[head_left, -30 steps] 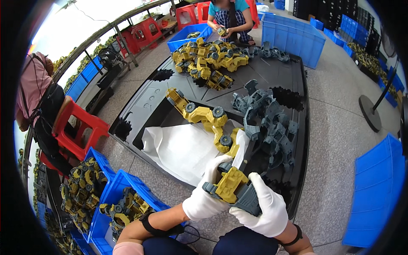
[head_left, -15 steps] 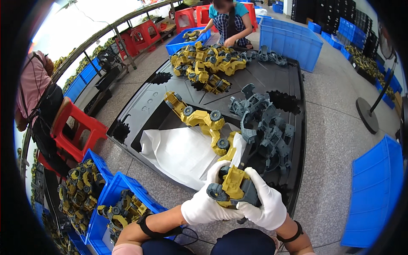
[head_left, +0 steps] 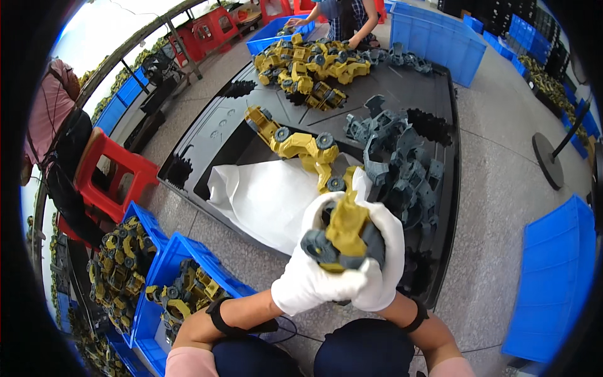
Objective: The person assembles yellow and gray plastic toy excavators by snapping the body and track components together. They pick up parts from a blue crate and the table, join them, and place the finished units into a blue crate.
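White-gloved, my left hand and my right hand are closed around a yellow and dark grey toy truck, above the near edge of a black tabletop. The left supports its left side and underside, while the right wraps its right side. Part of the truck is blurred and hidden by the gloves. Just beyond it, a line of yellow toy trucks with grey wheels reaches up to the left. A white sheet lies beside that line. To the right sits a heap of loose grey plastic parts.
A pile of yellow toy trucks covers the table's far end, where a co-worker's hand reaches in. Blue crates of toys stand at lower left near a red stool. Another blue crate is at right.
Both hands have raised the toy truck slightly, and my right hand has closed further around its side. The view has shifted a little; the co-worker's left hand is now over the far crate.
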Available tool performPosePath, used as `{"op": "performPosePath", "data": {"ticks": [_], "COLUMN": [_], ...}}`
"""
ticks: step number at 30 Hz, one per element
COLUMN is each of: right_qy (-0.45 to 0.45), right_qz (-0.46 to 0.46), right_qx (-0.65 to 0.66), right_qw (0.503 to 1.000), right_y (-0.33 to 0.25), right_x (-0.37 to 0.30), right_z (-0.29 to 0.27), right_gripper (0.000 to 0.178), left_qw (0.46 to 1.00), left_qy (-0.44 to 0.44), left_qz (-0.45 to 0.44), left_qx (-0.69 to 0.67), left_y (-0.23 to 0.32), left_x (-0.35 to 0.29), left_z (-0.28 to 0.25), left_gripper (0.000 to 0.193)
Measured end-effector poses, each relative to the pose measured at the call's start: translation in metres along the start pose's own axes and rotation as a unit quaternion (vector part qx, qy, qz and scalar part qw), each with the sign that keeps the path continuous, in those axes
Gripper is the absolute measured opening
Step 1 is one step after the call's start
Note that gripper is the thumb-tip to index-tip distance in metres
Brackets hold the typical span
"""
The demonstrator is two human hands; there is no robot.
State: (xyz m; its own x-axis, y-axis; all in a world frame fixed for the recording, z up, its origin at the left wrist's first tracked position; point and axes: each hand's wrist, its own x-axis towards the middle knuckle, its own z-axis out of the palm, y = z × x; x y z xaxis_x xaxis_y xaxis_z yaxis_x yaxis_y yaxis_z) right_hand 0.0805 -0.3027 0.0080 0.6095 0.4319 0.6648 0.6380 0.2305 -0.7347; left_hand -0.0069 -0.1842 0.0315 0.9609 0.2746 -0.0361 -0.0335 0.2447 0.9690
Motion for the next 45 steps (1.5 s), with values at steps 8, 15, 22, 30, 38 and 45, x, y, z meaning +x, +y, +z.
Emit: {"op": "performPosePath", "data": {"ticks": [8,15,22,30,38,45], "right_qy": [-0.068,-0.112,-0.419,-0.508,-0.532,-0.521], "right_qz": [0.058,0.279,0.120,0.357,0.288,0.295], "right_qx": [0.051,-0.239,-0.335,-0.340,-0.456,-0.318], "right_qw": [0.995,0.923,0.835,0.707,0.652,0.735], "right_y": [-0.004,0.042,0.084,0.109,0.122,0.079], "right_x": [0.007,-0.026,-0.085,-0.098,-0.112,-0.085], "right_z": [-0.016,-0.148,-0.140,-0.077,-0.072,-0.102], "right_gripper": [0.065,0.008,0.023,0.031,0.018,0.031], "left_qw": [0.989,0.869,0.663,0.231,0.721,0.843], "left_qy": [-0.001,0.488,0.652,0.629,0.267,-0.001], "left_qz": [-0.129,-0.080,-0.275,-0.286,0.162,-0.009], "left_qx": [-0.069,0.026,0.245,0.685,0.618,0.538], "left_y": [0.019,0.062,-0.005,-0.010,0.005,-0.058], "left_x": [-0.011,-0.135,-0.352,-0.327,-0.046,0.097], "left_z": [-0.049,-0.203,-0.336,-0.305,-0.150,-0.093], "left_gripper": [0.075,0.052,0.067,0.069,0.043,0.030]}}
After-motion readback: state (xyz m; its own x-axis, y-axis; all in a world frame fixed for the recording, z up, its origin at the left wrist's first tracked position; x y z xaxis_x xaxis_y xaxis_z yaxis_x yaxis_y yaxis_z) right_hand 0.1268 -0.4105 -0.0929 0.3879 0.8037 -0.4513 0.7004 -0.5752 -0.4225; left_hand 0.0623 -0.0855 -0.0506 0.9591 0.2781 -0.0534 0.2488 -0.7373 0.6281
